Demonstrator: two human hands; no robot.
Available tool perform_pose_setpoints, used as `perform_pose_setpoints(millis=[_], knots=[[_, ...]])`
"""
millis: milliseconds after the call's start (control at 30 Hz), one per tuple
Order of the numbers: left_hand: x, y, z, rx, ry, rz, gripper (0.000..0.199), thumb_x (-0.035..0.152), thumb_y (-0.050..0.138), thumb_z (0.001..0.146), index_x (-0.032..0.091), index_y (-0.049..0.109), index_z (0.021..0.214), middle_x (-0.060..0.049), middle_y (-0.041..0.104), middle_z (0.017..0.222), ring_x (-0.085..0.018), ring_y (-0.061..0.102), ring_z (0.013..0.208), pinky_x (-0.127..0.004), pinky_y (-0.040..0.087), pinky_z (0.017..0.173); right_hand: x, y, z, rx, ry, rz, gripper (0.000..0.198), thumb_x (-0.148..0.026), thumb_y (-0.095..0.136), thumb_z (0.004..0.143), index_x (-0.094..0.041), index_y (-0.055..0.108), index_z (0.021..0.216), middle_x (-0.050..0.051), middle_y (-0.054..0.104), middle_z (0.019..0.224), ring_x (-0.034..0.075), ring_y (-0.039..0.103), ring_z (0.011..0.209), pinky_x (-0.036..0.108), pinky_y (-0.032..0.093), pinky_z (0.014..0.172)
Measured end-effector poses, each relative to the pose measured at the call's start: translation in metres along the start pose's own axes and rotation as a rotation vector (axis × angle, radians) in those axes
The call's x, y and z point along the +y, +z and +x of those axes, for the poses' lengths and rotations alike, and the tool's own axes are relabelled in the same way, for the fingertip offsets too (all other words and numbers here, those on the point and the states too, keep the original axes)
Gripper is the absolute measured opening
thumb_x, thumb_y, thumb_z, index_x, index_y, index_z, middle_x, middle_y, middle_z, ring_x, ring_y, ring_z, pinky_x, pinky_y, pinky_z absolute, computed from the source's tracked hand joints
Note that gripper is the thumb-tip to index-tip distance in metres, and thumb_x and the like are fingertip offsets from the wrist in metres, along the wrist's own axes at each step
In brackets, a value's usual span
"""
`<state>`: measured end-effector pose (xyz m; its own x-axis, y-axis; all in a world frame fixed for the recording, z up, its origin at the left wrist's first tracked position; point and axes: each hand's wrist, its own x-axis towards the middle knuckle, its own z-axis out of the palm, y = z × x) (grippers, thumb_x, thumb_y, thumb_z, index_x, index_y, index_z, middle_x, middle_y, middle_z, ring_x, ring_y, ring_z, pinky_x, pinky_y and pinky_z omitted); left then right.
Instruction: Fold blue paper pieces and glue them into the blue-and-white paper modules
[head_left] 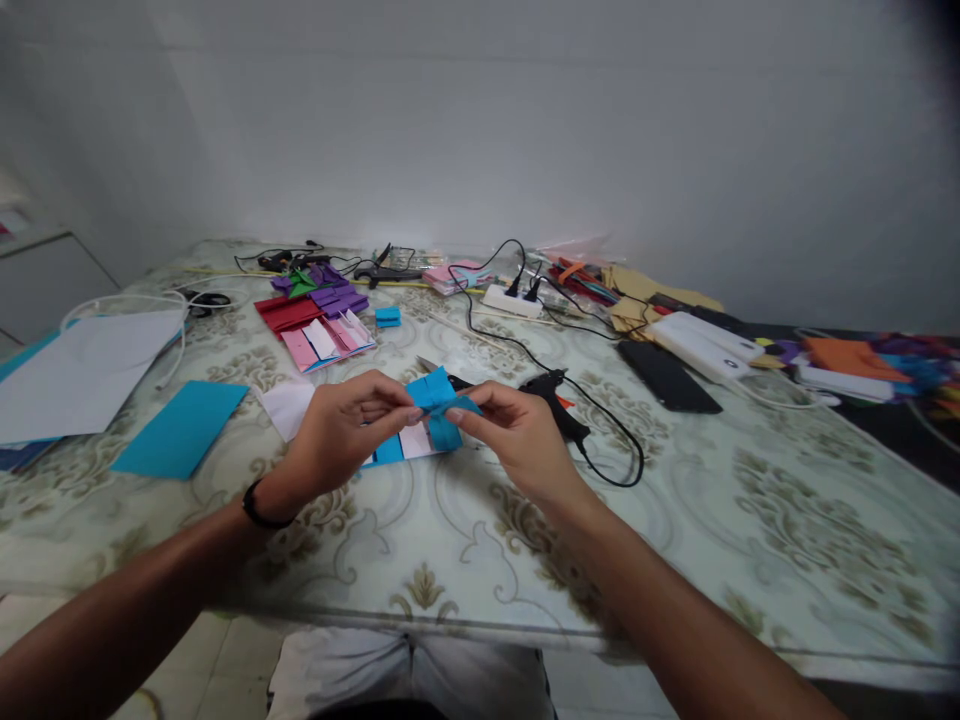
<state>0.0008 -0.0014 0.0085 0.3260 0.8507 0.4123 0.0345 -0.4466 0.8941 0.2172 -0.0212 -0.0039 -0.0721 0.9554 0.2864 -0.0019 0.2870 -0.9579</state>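
Between my two hands is a small folded blue paper piece [431, 388], raised a little above the table. My left hand [358, 412] pinches its left side between thumb and fingers. On its right side, the thumb and fingers of my right hand [510, 425] are closed on the paper. Below it, partly hidden by my hands, lies a blue and white folded paper [416, 442]. Just behind my right hand rests a black glue gun [559, 405] with its cord. A pair of scissors [431, 366] lies partly covered behind the blue piece.
Left are a blue sheet [182, 428] and white sheets [90, 375]. Farther back are folded red, pink and purple papers [330, 335]. A white power strip [513, 300] with black cables stands mid-back. At right lie a black phone [667, 376] and a white power bank [705, 345].
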Motion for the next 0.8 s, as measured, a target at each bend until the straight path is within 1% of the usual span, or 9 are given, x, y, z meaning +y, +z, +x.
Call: perform_pose_setpoints(millis=[167, 300, 400, 467, 567, 667, 733, 767, 800], knots=[[0.0009, -0.0005, -0.0020, 0.043, 0.006, 0.116, 0.016, 0.029, 0.080, 0.084, 0.017, 0.071, 0.079, -0.005, 0.078, 0.078, -0.019, 0.078, 0.071, -0.028, 0.065, 0.066, 0.0017, 0.0002, -0.0009, -0.013, 0.065, 0.018, 0.019, -0.037, 0.086, 0.077, -0.020, 0.078, 0.078, 0.002, 0.076, 0.080, 0.017, 0.064, 0.073, 0.032, 0.049, 0.072], [0.0007, 0.0014, -0.0034, 0.062, 0.013, 0.118, 0.020, 0.028, 0.079, 0.082, 0.018, 0.064, 0.075, -0.003, 0.072, 0.073, -0.018, 0.075, 0.068, -0.028, 0.064, 0.064, 0.0022, 0.0018, -0.0024, -0.003, 0.104, 0.029, 0.022, -0.040, 0.086, 0.075, -0.020, 0.077, 0.077, 0.002, 0.076, 0.078, 0.018, 0.064, 0.073, 0.032, 0.049, 0.071], [0.0014, 0.0018, -0.0035, 0.070, -0.014, 0.053, 0.027, 0.028, 0.081, 0.081, 0.021, 0.055, 0.081, 0.002, 0.065, 0.071, -0.017, 0.073, 0.065, -0.030, 0.065, 0.064, 0.0020, 0.0042, -0.0032, 0.010, 0.122, 0.043, 0.025, -0.041, 0.086, 0.074, -0.020, 0.074, 0.076, 0.002, 0.075, 0.077, 0.018, 0.063, 0.072, 0.032, 0.048, 0.070], [0.0021, 0.0007, -0.0030, 0.041, -0.031, 0.002, 0.030, 0.027, 0.080, 0.082, 0.023, 0.052, 0.091, 0.004, 0.064, 0.073, -0.016, 0.074, 0.066, -0.030, 0.066, 0.067, 0.0020, 0.0055, -0.0034, 0.020, 0.118, 0.042, 0.025, -0.041, 0.086, 0.074, -0.019, 0.072, 0.075, 0.001, 0.073, 0.075, 0.016, 0.062, 0.069, 0.031, 0.047, 0.069], [0.0024, -0.0020, -0.0024, -0.073, -0.064, -0.059, 0.034, 0.024, 0.076, 0.088, 0.026, 0.051, 0.111, 0.005, 0.063, 0.077, -0.016, 0.075, 0.070, -0.030, 0.066, 0.072, 0.0027, 0.0053, -0.0035, 0.021, 0.068, -0.017, 0.024, -0.039, 0.084, 0.077, -0.020, 0.070, 0.075, 0.000, 0.071, 0.072, 0.016, 0.060, 0.068, 0.030, 0.047, 0.068], [0.0019, -0.0037, -0.0030, -0.180, -0.025, 0.032, 0.050, 0.026, 0.080, 0.086, 0.028, 0.051, 0.126, -0.002, 0.068, 0.100, -0.018, 0.076, 0.089, -0.027, 0.064, 0.075, 0.0021, 0.0035, -0.0041, -0.010, -0.038, -0.155, 0.017, -0.035, 0.080, 0.082, -0.020, 0.072, 0.079, 0.001, 0.073, 0.077, 0.018, 0.064, 0.074, 0.033, 0.049, 0.073], [0.0020, -0.0036, -0.0037, -0.194, 0.068, 0.165, 0.053, 0.028, 0.084, 0.083, 0.028, 0.054, 0.127, -0.006, 0.069, 0.116, -0.019, 0.074, 0.100, -0.026, 0.062, 0.078, -0.0004, 0.0026, -0.0050, -0.036, -0.125, -0.253, 0.013, -0.032, 0.079, 0.084, -0.021, 0.073, 0.082, 0.002, 0.074, 0.082, 0.019, 0.066, 0.078, 0.034, 0.049, 0.075], [0.0023, -0.0033, -0.0041, -0.186, 0.119, 0.237, 0.050, 0.029, 0.084, 0.083, 0.027, 0.057, 0.125, -0.006, 0.069, 0.118, -0.019, 0.073, 0.101, -0.026, 0.061, 0.080, -0.0022, 0.0024, -0.0055, -0.052, -0.170, -0.294, 0.012, -0.030, 0.078, 0.085, -0.021, 0.073, 0.082, 0.002, 0.074, 0.082, 0.020, 0.066, 0.078, 0.035, 0.049, 0.075], [0.0029, -0.0030, -0.0043, -0.174, 0.169, 0.304, 0.042, 0.029, 0.083, 0.085, 0.026, 0.061, 0.121, -0.005, 0.071, 0.114, -0.019, 0.072, 0.098, -0.026, 0.060, 0.080, -0.0042, 0.0023, -0.0061, -0.070, -0.216, -0.328, 0.011, -0.029, 0.078, 0.086, -0.021, 0.072, 0.081, 0.003, 0.073, 0.082, 0.020, 0.066, 0.078, 0.035, 0.049, 0.074]])
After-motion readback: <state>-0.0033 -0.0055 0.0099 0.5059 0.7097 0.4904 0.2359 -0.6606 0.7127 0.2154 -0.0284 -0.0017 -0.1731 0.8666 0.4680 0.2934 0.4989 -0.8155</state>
